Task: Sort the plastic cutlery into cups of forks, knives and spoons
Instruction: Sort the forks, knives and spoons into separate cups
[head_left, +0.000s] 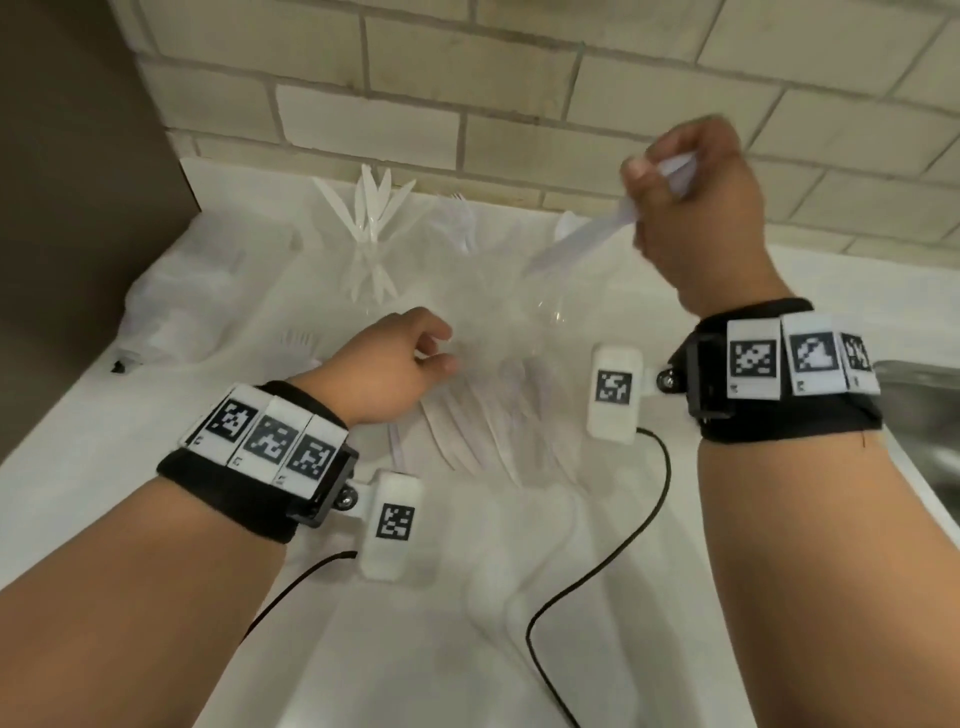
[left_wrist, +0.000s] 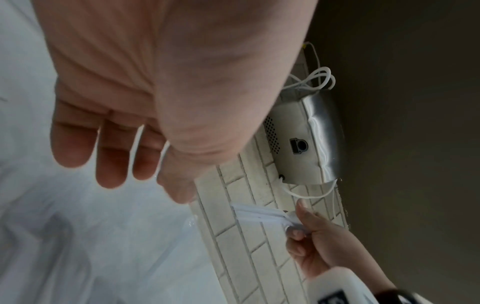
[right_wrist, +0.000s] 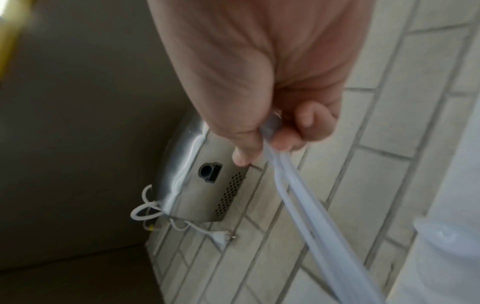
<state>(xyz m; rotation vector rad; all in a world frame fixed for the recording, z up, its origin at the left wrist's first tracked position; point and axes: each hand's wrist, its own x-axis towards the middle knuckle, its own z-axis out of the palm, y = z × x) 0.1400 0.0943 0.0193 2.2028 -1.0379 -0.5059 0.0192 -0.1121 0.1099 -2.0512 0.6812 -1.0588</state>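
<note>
Three clear cups stand at the back of the white counter (head_left: 156, 467): the left cup (head_left: 371, 260) holds knives, the middle cup (head_left: 462, 234) holds forks, and the right cup (head_left: 558, 270) shows a spoon bowl. My right hand (head_left: 649, 192) is raised above the right cup and grips a few white plastic cutlery pieces (right_wrist: 298, 185) by their handles, which slant down towards the cup. Their type is not clear. My left hand (head_left: 431, 353) hovers low over a pile of loose cutlery (head_left: 483, 421). Its fingers (left_wrist: 111, 156) are relaxed and hold nothing.
A crumpled clear plastic bag (head_left: 182, 301) lies at the left. More loose white pieces (head_left: 498, 571) lie nearer me. Black cables (head_left: 597, 566) trail across the counter. A steel sink (head_left: 924, 415) is at the right edge, a brick wall (head_left: 519, 104) stands behind, and a metal hand dryer (right_wrist: 202, 185) hangs on it.
</note>
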